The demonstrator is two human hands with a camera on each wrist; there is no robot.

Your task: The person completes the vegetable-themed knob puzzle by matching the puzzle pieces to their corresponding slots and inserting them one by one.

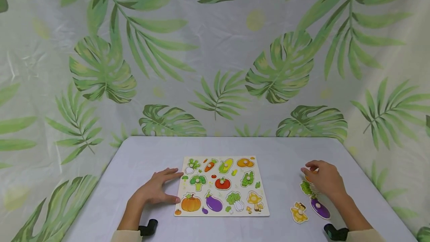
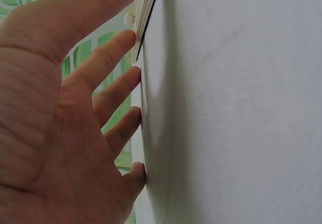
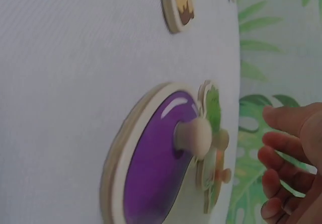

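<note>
A wooden vegetable puzzle board (image 1: 231, 193) lies on the table, with knobbed pieces in its upper two rows, such as the tomato (image 1: 223, 183) and broccoli (image 1: 198, 182). My left hand (image 1: 155, 188) is spread at its left side, thumb and forefinger touching the edge. My right hand (image 1: 324, 178), fingers loosely bent and holding nothing, hovers over an orange piece (image 1: 310, 175), partly hidden in the head view. Below that lie a leafy green piece (image 1: 305, 187) and the eggplant piece (image 3: 156, 168) with its round knob. The yellow mushroom piece (image 1: 298, 212) sits left of the eggplant.
A white cloth covers the table (image 1: 151, 148). Behind it hangs a leaf-patterned curtain (image 1: 215, 55). A black wrist device (image 1: 147, 228) is on the left wrist, and another black device (image 1: 336, 232) on the right.
</note>
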